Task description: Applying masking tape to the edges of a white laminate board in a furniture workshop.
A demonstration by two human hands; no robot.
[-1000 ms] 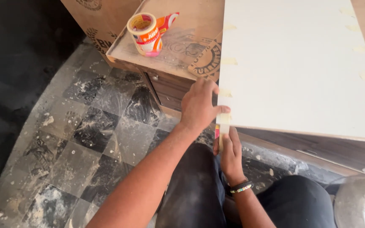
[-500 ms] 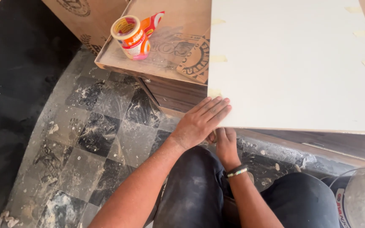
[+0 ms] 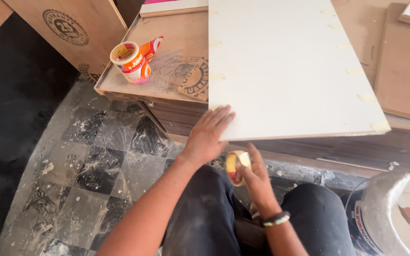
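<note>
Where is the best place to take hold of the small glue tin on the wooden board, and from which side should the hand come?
Grip the glue tin around its round side wall, hand coming from above and the floor side. It stands tilted near the wooden board's edge, open top facing up, so the rim looks like a poor hold. The left hand is nearer; the right hand holds a tape roll.

Matt white board (image 3: 290, 66) (dusty plywood (image 3: 167, 61)).
</note>
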